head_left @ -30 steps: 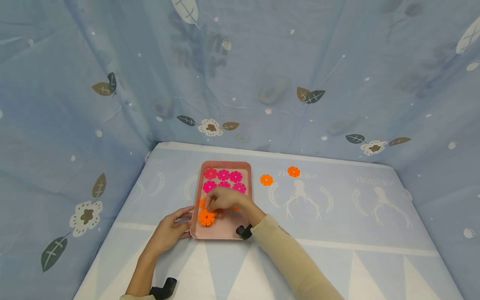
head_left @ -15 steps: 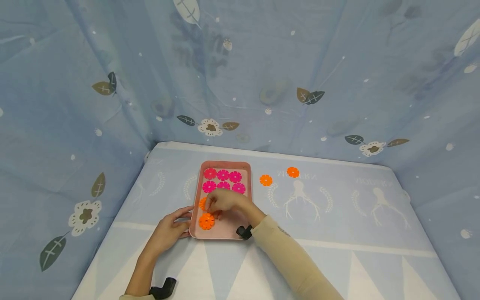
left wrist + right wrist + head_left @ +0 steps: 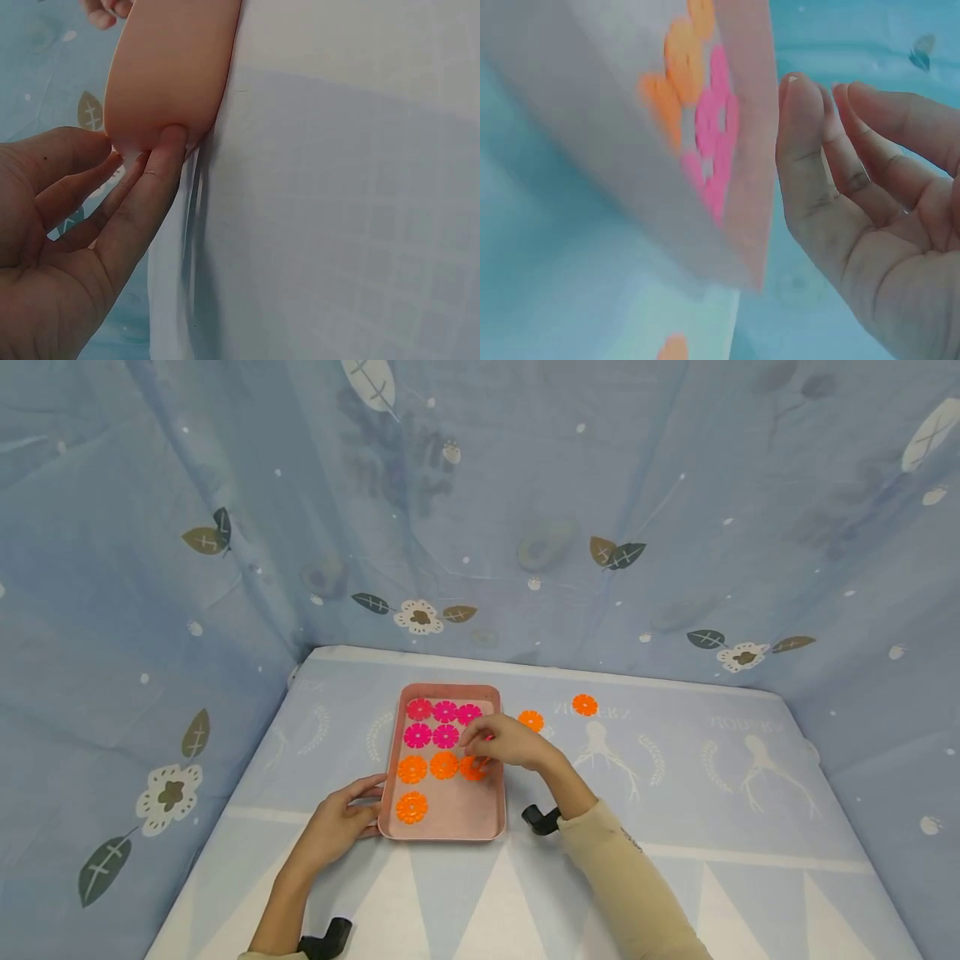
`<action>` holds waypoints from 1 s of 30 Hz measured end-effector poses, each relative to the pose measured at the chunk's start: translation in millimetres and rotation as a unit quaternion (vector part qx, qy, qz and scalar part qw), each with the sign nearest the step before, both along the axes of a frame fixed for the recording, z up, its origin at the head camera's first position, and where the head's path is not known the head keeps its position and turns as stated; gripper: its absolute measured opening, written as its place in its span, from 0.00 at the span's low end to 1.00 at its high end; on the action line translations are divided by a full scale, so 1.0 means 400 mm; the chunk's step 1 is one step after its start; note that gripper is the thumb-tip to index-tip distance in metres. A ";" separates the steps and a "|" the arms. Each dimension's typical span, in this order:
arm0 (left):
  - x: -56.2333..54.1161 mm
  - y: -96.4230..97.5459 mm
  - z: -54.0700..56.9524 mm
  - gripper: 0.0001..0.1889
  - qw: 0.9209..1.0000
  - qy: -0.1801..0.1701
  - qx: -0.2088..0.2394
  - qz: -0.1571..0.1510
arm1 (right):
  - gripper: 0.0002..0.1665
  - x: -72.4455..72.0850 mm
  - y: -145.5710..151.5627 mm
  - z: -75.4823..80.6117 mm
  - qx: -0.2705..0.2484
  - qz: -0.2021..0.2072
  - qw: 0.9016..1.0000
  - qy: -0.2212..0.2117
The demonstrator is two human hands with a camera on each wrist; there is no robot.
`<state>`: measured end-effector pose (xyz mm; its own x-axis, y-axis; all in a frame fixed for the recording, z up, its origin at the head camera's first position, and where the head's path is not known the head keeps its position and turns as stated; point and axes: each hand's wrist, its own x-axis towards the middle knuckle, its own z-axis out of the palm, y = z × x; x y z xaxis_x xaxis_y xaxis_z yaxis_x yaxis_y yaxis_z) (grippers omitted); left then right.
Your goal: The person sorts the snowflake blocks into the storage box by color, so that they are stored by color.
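A pink tray point(image 3: 459, 817) stands on the table and holds flower-shaped plastic discs. Two rows of pink discs point(image 3: 446, 737) fill its far half. Nearer lie a row of orange discs point(image 3: 444, 766) and a single orange disc point(image 3: 412, 807) at the front left. My left hand point(image 3: 337, 827) touches the tray's left side, its fingertips point(image 3: 174, 133) against the outer wall in the left wrist view. My right hand point(image 3: 517, 745) is over the tray's right edge, covering part of the pink and orange discs there. In the right wrist view nothing shows between its bent fingers point(image 3: 802, 112).
Right of the tray, two loose orange discs lie on the patterned cloth: a nearer one point(image 3: 531, 721) partly behind my right hand and a farther one point(image 3: 585, 705). Blue curtains point(image 3: 480, 510) rise behind and at both sides of the table.
My right hand has moved right and away from the left orange discs, uncovering the orange row. The front-left orange disc has shifted slightly nearer to me. My left hand has stayed at the tray.
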<state>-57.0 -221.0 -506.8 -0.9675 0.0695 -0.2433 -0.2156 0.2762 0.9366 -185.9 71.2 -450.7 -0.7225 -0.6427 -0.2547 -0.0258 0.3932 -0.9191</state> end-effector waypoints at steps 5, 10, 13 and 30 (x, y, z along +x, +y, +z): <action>0.002 0.001 0.007 0.24 1.000 0.002 -0.001 0.003 | 0.13 -0.014 0.079 -0.003 -0.012 -0.045 0.999 -0.005; 0.001 0.000 0.007 0.24 1.000 0.008 0.002 -0.004 | 0.14 -0.031 0.149 -0.020 -0.013 -0.090 0.996 0.006; 0.001 0.000 0.005 0.24 1.000 0.004 0.003 -0.002 | 0.15 -0.047 0.181 -0.035 -0.010 -0.118 0.993 0.017; 0.002 -0.002 0.000 0.24 1.000 0.005 0.012 -0.003 | 0.17 -0.117 0.228 -0.137 0.071 -0.245 0.964 0.078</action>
